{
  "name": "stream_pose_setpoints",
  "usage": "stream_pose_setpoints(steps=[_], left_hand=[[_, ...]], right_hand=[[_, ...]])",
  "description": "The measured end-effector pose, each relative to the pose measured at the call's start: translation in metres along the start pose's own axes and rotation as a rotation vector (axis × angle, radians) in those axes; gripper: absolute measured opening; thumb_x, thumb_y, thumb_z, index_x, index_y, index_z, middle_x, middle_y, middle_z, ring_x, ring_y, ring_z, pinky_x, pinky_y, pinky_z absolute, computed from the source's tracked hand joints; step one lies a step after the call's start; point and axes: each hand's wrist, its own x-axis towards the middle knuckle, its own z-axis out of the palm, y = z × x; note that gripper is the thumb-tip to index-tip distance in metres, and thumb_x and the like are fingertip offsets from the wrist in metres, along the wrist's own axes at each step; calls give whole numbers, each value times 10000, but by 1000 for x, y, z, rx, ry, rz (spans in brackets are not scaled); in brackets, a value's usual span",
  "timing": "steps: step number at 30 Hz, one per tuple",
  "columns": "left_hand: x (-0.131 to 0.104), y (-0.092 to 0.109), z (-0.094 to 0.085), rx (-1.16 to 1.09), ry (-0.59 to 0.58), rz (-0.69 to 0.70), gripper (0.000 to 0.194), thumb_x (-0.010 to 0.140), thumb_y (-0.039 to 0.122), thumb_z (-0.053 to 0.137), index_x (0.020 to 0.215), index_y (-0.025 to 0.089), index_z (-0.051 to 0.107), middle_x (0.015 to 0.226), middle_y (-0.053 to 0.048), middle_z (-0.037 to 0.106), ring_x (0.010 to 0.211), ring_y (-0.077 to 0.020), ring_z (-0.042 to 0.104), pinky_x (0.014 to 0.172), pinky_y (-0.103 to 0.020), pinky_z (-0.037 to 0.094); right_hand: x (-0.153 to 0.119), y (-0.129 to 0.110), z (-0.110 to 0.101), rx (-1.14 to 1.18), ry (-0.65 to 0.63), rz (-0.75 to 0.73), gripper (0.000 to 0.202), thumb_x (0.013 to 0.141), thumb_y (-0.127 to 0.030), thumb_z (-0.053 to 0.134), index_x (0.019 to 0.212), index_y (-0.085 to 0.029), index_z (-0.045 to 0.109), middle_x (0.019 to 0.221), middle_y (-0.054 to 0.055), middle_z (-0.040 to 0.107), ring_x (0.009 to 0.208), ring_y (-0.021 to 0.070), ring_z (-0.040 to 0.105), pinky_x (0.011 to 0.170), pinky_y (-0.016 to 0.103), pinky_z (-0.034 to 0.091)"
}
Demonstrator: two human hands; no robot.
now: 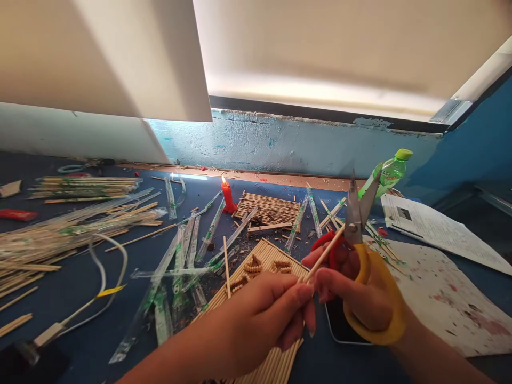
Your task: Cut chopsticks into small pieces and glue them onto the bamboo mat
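Note:
My left hand (256, 322) is closed, pinching the lower end of a thin wooden chopstick (326, 253) that slants up to the right. Through the handles of a pair of scissors (352, 232) go the fingers of my right hand (368, 304). Their yellow and red handles circle the hand, and the blades point upward, spread apart. My right fingertips also meet the chopstick near its middle. Below my hands lies a flat panel of sticks laid side by side (280, 360), bearing small shapes built of short stick pieces (253, 264). My left hand partly covers this panel.
A lit red candle (228, 197) stands beside a smaller stick panel (268, 209). Plastic wrappers (178, 277), loose sticks (86, 186) and a white cable (124, 261) lie leftward. A green bottle (386, 175), printed paper (444, 232), stained sheet (444, 288) and phone (340, 328) are rightward.

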Motion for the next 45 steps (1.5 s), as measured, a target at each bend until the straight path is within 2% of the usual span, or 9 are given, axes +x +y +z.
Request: stream_pose_setpoints(steps=[4, 8, 13, 18, 22, 26, 31, 40, 45], left_hand=[[-3, 3, 2, 93, -26, -53, 463, 1036, 530, 337, 804, 183, 537, 589, 52, 440, 555, -97, 373, 544, -234, 306], [-2, 2, 2, 65, -72, -78, 447, 1035, 532, 333, 804, 189, 503, 605, 51, 422, 553, -96, 351, 510, -224, 279], [-1, 1, -2, 11, -122, -84, 430, 1031, 523, 364, 795, 189, 495, 603, 56, 393, 550, -95, 338, 505, -214, 280], [1, 2, -5, -150, -209, -70, 504, 1028, 535, 357, 828, 145, 605, 548, 57, 385, 518, -101, 327, 500, -238, 261], [2, 1, -6, -219, -145, -62, 632, 1034, 552, 276, 906, 98, 698, 527, 48, 379, 497, -105, 313, 486, -261, 219], [0, 1, -7, -131, -64, -17, 546, 1039, 518, 331, 977, 126, 706, 564, 56, 374, 534, -107, 304, 515, -272, 225], [-1, 3, -5, -42, -21, 0, 495, 1040, 499, 360, 985, 153, 711, 563, 68, 351, 532, -104, 288, 521, -274, 236], [1, 4, -6, -77, -70, -45, 538, 1029, 536, 345, 987, 147, 715, 540, 61, 375, 511, -107, 308, 503, -268, 250], [-2, 5, -4, 64, -44, -57, 517, 1038, 517, 317, 1020, 159, 691, 573, 62, 389, 540, -109, 355, 522, -254, 294]], right_hand=[[-5, 2, 6, 60, -61, 16, 258, 793, -259, 817, 958, -218, 623, 854, 11, 722, 653, 140, 688, 596, 235, 586], [-6, 0, 4, 29, -165, 39, 218, 816, -220, 780, 954, -219, 611, 861, 20, 718, 761, 176, 697, 681, 277, 585], [-7, 8, 2, -38, -138, 49, 253, 815, -242, 787, 947, -213, 572, 843, 16, 690, 751, 168, 662, 691, 290, 551], [-6, 12, 1, -114, -103, 43, 282, 816, -294, 793, 923, -203, 549, 779, 5, 658, 680, 153, 621, 625, 275, 514], [-5, 11, -2, -119, -89, 58, 293, 826, -347, 789, 921, -198, 555, 774, 1, 645, 674, 145, 613, 607, 258, 504], [-4, 11, -3, -94, -71, 71, 303, 826, -347, 794, 955, -212, 556, 789, -14, 642, 649, 125, 604, 530, 213, 468], [-1, 10, -2, -114, -80, 78, 257, 856, -335, 769, 891, -197, 555, 717, -30, 614, 602, 102, 566, 549, 216, 466], [-4, 18, -3, -124, 35, 136, 377, 771, -355, 844, 919, -203, 532, 766, -30, 597, 644, 108, 563, 535, 202, 464], [-4, 18, -3, -161, 20, 112, 357, 779, -356, 832, 897, -205, 531, 756, -22, 615, 647, 131, 601, 540, 222, 490]])
